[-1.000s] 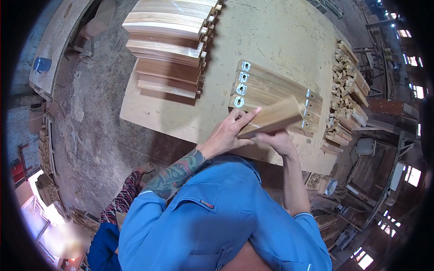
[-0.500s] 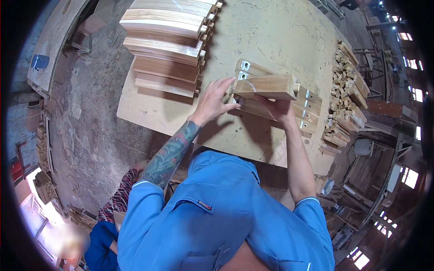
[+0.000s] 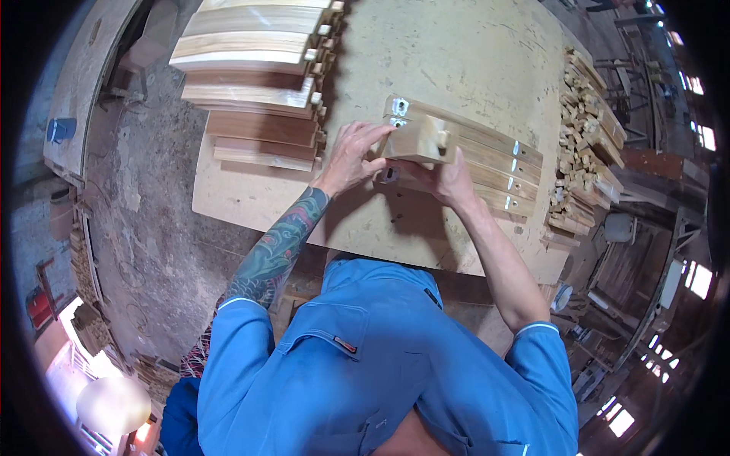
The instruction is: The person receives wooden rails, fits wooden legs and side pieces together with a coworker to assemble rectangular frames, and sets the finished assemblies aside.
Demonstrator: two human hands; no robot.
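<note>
A short wooden block with a small peg on its end is held tilted over the table, its pegged end turned towards me. My right hand grips it from below and the right. My left hand has its thumb and fingers curved about the block's left end. Under the block several wooden slats lie side by side. White glue-like smears surround holes at their left ends, and white marks with small holes show at their right ends. The block hides part of the slats.
Pegged wooden boards are stacked at the table's left. Small wood pieces are heaped along the right edge of the worktable. A blue container stands on a side bench. Another person's blue clothing shows at lower left.
The wooden block has swung so that its pegged end, which pointed right, now faces me more. My right hand has moved left with it, and my left fingers have closed in on its end.
</note>
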